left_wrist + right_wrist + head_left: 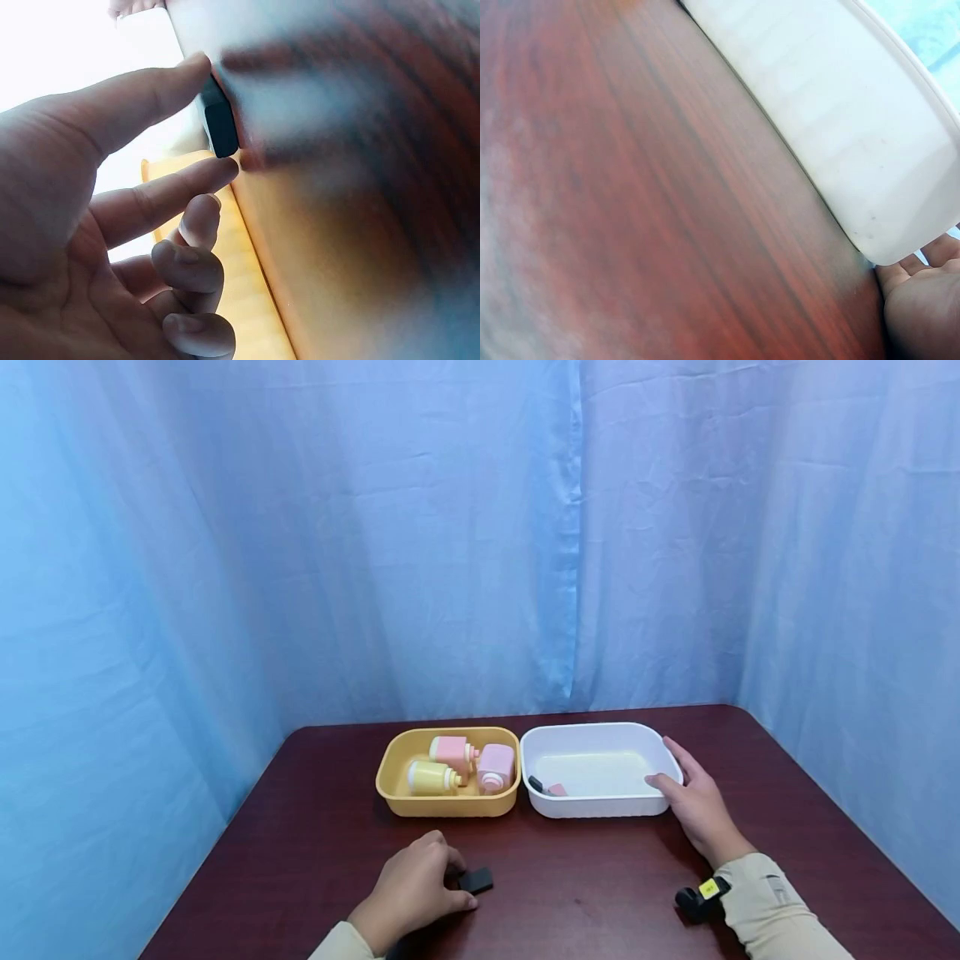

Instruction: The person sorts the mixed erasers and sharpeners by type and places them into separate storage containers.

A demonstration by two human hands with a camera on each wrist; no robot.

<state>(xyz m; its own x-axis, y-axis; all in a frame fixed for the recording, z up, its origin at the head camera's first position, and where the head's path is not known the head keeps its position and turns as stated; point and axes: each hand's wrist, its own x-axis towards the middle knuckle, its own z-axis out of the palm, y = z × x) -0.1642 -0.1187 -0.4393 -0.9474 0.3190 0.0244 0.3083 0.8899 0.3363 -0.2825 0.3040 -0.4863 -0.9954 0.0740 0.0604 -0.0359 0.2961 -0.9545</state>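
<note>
From the head camera, a dark red-brown wooden table (315, 827) stands before blue curtains (450, 527). The left hand (416, 889) lies on the table near its front edge, fingers curled over a small flat black block (476, 881), which sits on the wood just in front of the yellow tub (390, 768). That tub holds a pale yellow bottle (431, 777), a pink bottle (453, 749) and a squarer pink bottle (495, 767), all lying on their sides. Touching it on the right is a white tub (600, 808), with a small black piece (535, 784) and a small pink piece (557, 790) in its near left corner. The right hand (697, 806) rests against the white tub's right end, fingers straight, the thumb laid over the rim. A black wrist device with a yellow tag (701, 897) sits at the beige sleeve (772, 910).

The left wrist view shows the left hand (90, 247) pinching the black block (220, 127) between thumb tip and forefinger tip, the other fingers curled into the palm; the table beyond is blurred.

The right wrist view shows the white tub's outer wall (840, 120) on the wood, with the right hand (922, 300) touching its corner; how the fingers lie here I cannot tell.
</note>
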